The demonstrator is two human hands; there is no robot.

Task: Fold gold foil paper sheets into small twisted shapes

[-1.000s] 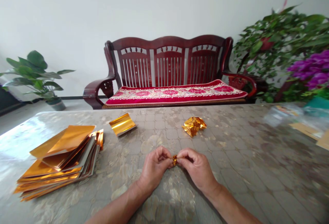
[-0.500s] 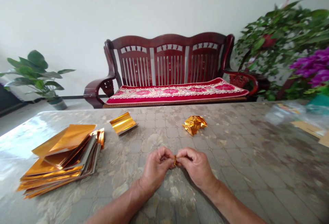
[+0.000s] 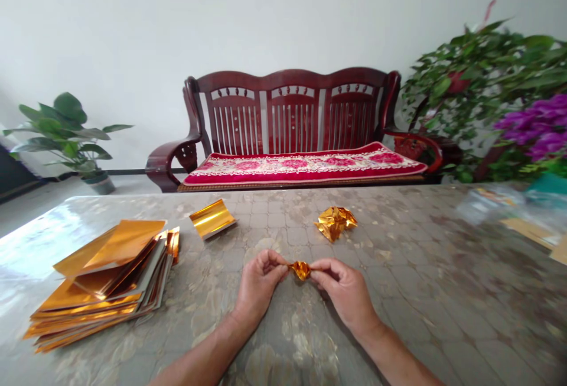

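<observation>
A small folded piece of gold foil paper (image 3: 302, 270) is stretched between my two hands, just above the table. My left hand (image 3: 261, 282) pinches its left tip between thumb and fingers. On the other side my right hand (image 3: 343, 288) pinches the right tip. The piece bulges in the middle and narrows to both ends. Beyond my hands lies a crumpled, folded gold foil piece (image 3: 335, 223). A single curled gold foil sheet (image 3: 212, 219) rests further left. At the left stands a loose stack of gold foil sheets (image 3: 93, 291) with grey undersides.
The table (image 3: 425, 315) has a patterned, glossy cover. Plastic bags (image 3: 485, 203) and brown cardboard (image 3: 529, 231) lie at its right edge. Behind it stands a dark red wooden bench (image 3: 292, 120) with a red floral cushion. Potted plants (image 3: 73, 132) flank the bench.
My hands have moved slightly apart. The gold foil piece, mostly covered by my fingers before, now shows its bulging middle between them. The view has tilted up slightly.
</observation>
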